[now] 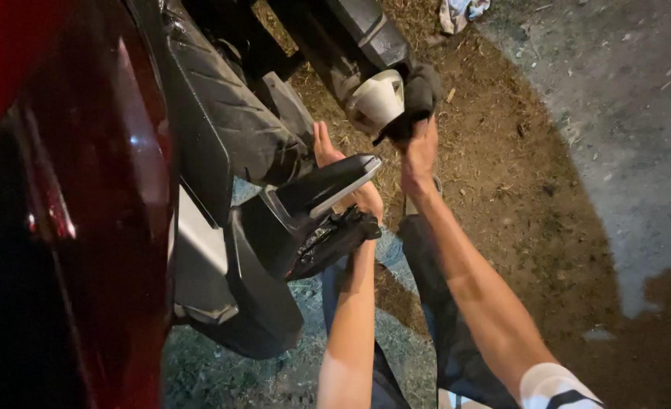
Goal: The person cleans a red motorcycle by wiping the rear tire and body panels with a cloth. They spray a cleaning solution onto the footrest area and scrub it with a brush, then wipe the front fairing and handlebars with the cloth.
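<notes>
Wiping the tip of a motorcycle's exhaust pipe with a dark rag.

Near, at 6 o'clock, the left hand (348,176) rests open-fingered against the black plastic rear mudguard (305,220); farther, at 12 o'clock, the right hand (419,155) grips the dark cloth rag (419,95) pressed on the pale round silver exhaust tip (377,101). Next likely needs rubbing around its rim.
</notes>
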